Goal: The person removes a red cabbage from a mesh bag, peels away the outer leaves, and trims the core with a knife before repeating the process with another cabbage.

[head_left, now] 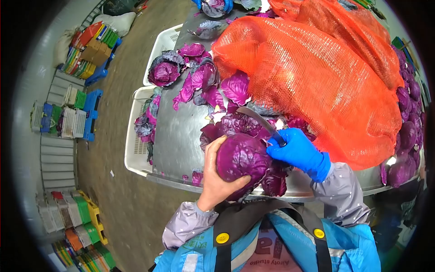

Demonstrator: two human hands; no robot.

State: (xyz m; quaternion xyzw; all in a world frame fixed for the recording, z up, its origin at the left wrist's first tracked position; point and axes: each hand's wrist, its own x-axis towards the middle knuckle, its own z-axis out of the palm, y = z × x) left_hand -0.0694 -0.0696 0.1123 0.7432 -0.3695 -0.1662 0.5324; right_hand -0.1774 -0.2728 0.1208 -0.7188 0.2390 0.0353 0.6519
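Note:
My bare left hand point(216, 174) grips a red cabbage point(244, 156) from its left side, with the thumb across its lower front. In a blue glove, my right hand point(297, 152) is closed round the handle of a knife point(259, 119). The curved blade points up and to the left, just above the cabbage. Loose purple leaves point(235, 88) lie on the metal table point(179, 145) behind and around the cabbage. A large orange mesh sack point(317, 86) fills the table beyond my right hand.
White crates point(131, 156) stand along the table's left edge, one with leaves in it. A leafy red cabbage point(164, 72) sits near that edge. Whole cabbages point(408, 136) are piled at the far right. Another person's blue-gloved hands hold a cabbage point(213, 7) at the top.

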